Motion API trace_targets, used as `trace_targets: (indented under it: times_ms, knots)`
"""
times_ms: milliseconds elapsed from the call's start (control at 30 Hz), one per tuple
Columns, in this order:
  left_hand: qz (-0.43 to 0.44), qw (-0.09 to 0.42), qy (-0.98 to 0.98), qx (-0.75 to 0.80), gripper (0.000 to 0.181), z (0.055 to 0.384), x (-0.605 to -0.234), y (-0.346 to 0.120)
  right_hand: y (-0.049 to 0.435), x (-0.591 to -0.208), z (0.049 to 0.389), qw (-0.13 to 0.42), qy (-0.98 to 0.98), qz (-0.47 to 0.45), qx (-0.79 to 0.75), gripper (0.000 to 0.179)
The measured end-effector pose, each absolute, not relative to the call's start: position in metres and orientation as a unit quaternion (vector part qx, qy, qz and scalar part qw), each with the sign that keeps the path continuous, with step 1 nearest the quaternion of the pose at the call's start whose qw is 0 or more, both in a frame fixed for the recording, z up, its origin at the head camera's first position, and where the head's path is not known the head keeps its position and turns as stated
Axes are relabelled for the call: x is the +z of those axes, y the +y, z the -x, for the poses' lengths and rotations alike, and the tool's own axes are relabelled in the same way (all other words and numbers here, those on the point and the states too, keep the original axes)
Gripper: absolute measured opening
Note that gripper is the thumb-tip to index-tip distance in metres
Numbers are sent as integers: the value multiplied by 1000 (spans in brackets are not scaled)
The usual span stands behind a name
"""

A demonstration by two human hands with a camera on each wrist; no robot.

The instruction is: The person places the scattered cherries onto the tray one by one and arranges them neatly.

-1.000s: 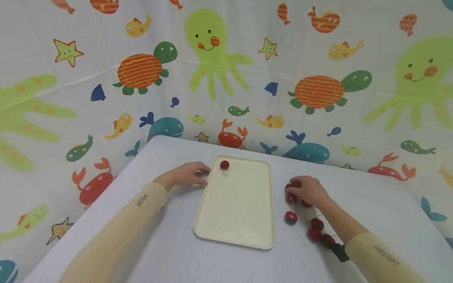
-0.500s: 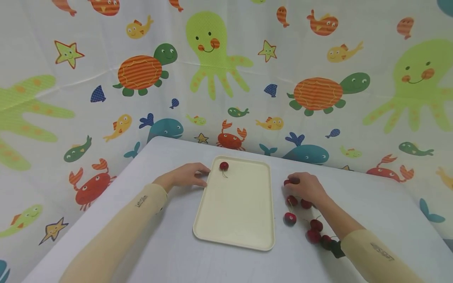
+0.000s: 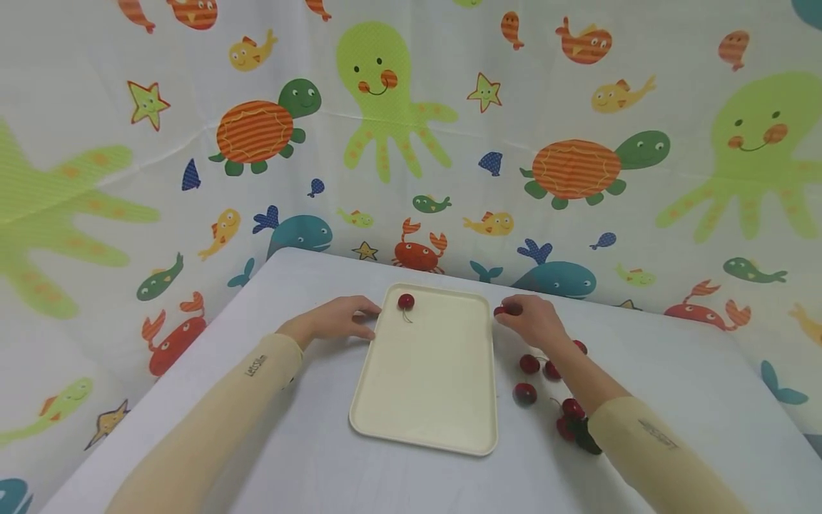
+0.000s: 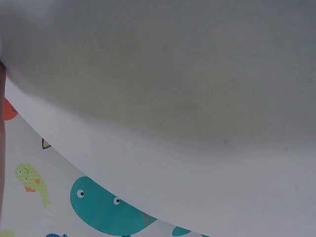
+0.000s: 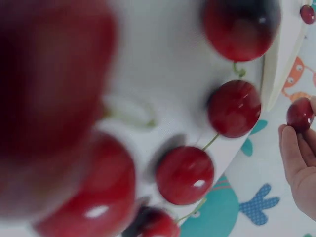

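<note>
My right hand (image 3: 533, 320) pinches a dark red cherry (image 5: 299, 115) between its fingertips, near the tray's upper right edge. The cream rectangular tray (image 3: 427, 378) lies flat on the table. Inside its far left corner sits one cherry (image 3: 406, 302), its stem pointing toward me. At the tray's left rim, my left hand (image 3: 337, 318) rests with thumb and fingers spread, fingertips right at the edge. Several loose cherries (image 3: 529, 364) with green stems lie right of the tray, some partly hidden behind the right forearm. The left wrist view shows mostly the white table surface.
The white table (image 3: 308, 442) ends at the back against a curtain (image 3: 437, 71) printed with sea animals. More cherries (image 3: 573, 408) lie nearer to me, close under the right wrist. In the right wrist view, a blurred cherry (image 5: 49, 74) fills the left side.
My right hand has lifted a cherry from the group and carried it left and away from me, toward the tray's far right corner. The left hand has stayed at the rim.
</note>
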State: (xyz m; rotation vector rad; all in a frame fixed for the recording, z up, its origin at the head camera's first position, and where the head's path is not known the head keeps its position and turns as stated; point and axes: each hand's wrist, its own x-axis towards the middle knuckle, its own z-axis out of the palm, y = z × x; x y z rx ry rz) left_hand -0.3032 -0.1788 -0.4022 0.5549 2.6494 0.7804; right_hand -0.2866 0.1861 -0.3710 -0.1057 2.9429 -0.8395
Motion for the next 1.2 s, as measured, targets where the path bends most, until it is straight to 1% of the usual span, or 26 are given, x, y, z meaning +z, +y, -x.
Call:
trace_targets:
  times_ms: [300,667,933,1200]
  knots:
    - [-193,162,928,273,56,309,-403,-178,158,-369,303,22,958,48,-283,41]
    - [-195,161,928,273,56,316,-403,-178,124,-375,317,13,954,56,-293,39]
    - [-189,163,930,269,56,317,-403,-178,104,-378,326,27,951,48,-305,38]
    - [-192,166,926,281,55,321,-403,-179,84,-384,338,28,953,40,-299,36]
